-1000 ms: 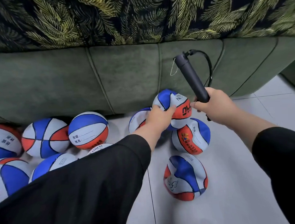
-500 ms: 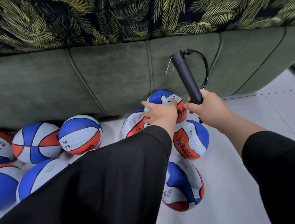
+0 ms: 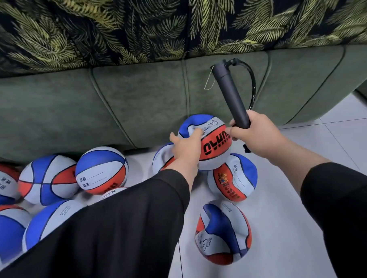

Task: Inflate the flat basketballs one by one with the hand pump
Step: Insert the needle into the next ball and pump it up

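Head view: left hand [image 3: 186, 147] grips a dented basketball [image 3: 208, 142] on top of the pile beside the green sofa [image 3: 113, 104]. Right hand [image 3: 259, 135] is curled round the black pump [image 3: 230, 94], tilted upward, its hose [image 3: 252, 83] looping behind. Other balls lie on the tiled floor [image 3: 287, 229], one flat ball [image 3: 223, 232] nearest.

Dented tricolour basketball [image 3: 208, 144] tops the flat pile – black pump [image 3: 231, 94] (hose looped) tilted just beside.

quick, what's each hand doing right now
Left hand: grips the dented basketball.
Right hand: grip closed round the black hand pump.
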Demonstrator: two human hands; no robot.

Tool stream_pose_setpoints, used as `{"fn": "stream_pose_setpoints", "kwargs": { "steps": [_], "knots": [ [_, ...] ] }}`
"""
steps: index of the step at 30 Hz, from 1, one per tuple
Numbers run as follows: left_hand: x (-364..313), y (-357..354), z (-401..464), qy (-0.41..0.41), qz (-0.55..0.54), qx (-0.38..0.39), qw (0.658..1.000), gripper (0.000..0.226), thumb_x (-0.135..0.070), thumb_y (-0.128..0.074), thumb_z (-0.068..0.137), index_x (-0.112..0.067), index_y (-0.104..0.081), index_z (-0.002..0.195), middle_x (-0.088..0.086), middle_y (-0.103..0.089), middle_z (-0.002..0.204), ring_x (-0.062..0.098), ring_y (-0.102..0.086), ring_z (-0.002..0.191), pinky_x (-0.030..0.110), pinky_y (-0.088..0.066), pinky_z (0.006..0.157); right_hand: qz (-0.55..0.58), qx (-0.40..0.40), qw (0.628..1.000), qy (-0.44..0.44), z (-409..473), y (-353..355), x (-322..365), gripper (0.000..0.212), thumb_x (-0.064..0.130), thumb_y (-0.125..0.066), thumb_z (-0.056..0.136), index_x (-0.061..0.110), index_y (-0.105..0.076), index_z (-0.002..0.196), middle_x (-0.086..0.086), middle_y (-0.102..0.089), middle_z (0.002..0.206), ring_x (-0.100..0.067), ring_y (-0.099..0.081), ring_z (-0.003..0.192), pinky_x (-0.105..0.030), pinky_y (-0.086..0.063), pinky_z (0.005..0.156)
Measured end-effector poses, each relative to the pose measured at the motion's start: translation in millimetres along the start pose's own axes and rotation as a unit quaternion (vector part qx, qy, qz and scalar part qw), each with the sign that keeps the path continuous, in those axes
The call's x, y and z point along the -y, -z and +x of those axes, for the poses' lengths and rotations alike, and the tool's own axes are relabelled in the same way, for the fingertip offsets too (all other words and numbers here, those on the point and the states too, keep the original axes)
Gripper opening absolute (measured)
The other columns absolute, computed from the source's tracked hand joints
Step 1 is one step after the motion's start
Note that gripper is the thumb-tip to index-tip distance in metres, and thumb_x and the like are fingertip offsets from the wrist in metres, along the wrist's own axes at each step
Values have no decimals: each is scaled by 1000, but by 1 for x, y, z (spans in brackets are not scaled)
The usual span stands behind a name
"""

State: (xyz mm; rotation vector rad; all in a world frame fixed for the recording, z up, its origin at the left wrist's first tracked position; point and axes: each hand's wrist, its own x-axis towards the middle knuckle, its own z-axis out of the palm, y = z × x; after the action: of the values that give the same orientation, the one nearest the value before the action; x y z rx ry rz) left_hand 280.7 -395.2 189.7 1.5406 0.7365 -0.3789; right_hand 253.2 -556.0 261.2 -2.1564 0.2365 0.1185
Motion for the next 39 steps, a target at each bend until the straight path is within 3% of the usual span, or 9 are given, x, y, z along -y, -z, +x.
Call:
{"fn": "stream_pose_setpoints", "kwargs": {
  "steps": [4, 7, 11, 18, 21, 26, 30, 33, 39],
  "knots": [
    [2, 34, -26, -15, -97, 51, 994, 114, -57, -71, 57, -52, -14, 156, 3, -63, 129, 29, -70, 104, 53, -59, 91, 47, 4, 999, 26, -12, -3, 33, 15, 22, -75, 91, 16, -65, 100, -9, -71, 83, -14, -60, 67, -30, -52, 57],
    [2, 67, -47, -51, -136, 78, 986, 88, -45, -73, 77, -56, -22, 148, 3, -63, 132, 26, -73, 100, 45, -63, 82, 94, 16, 995, 33, -26, -8, 59, 14, 21, -75, 92, 15, -66, 101, -6, -70, 76, -11, -59, 61, -31, -51, 59],
    [-2, 126, -66, -122, -129, 66, 982, 81, -32, -69, 91, -47, -24, 157, 1, -61, 137, 24, -73, 106, 35, -62, 72, 172, 45, 982, 63, -53, -24, 105, 12, 19, -75, 91, 17, -66, 99, -10, -74, 79, -22, -62, 75, -40, -49, 71],
    [-21, 230, -116, -207, -88, 51, 973, 80, -35, -70, 85, -44, -29, 154, 0, -57, 141, 23, -68, 114, 46, -61, 91, 200, 79, 970, 111, -124, -63, 177, 10, 20, -74, 92, 23, -65, 96, -11, -71, 81, -14, -55, 57, -39, -45, 68],
    [-28, 270, -140, -229, -54, 37, 971, 73, -34, -67, 90, -41, -31, 153, 0, -59, 136, 23, -67, 112, 41, -59, 84, 220, 81, 965, 119, -156, -77, 199, 9, 19, -74, 92, 22, -66, 97, -9, -71, 80, -15, -55, 58, -39, -47, 69],
    [-44, 321, -177, -191, -71, 51, 978, 60, -45, -62, 84, -33, -47, 141, 3, -68, 118, 24, -70, 92, 39, -58, 72, 312, 80, 938, 129, -204, -91, 229, 9, 15, -73, 92, 22, -67, 92, -13, -69, 81, -24, -54, 70, -44, -43, 76],
    [-44, 346, -193, -161, -67, 100, 980, 38, -46, -59, 81, -21, -62, 109, 1, -67, 82, 23, -61, 69, 32, -49, 67, 361, 71, 918, 150, -240, -94, 244, 10, 21, -78, 85, 26, -70, 89, -9, -70, 79, -28, -63, 85, -46, -49, 82],
    [-39, 351, -200, -122, -49, 152, 980, 28, -50, -58, 83, -25, -62, 93, 0, -67, 85, 22, -61, 73, 33, -51, 71, 358, 62, 919, 153, -258, -96, 246, 11, 16, -73, 92, 25, -69, 88, -9, -69, 79, -23, -63, 79, -38, -47, 74],
    [-40, 343, -206, -82, -6, 228, 970, 77, -91, -32, 87, -30, -74, 111, 4, -79, 111, 28, -73, 110, 57, -55, 98, 389, 8, 912, 130, -262, -96, 243, 6, 15, -64, 98, 20, -62, 97, -4, -64, 73, -17, -64, 71, -25, -49, 61]
  ]
}}
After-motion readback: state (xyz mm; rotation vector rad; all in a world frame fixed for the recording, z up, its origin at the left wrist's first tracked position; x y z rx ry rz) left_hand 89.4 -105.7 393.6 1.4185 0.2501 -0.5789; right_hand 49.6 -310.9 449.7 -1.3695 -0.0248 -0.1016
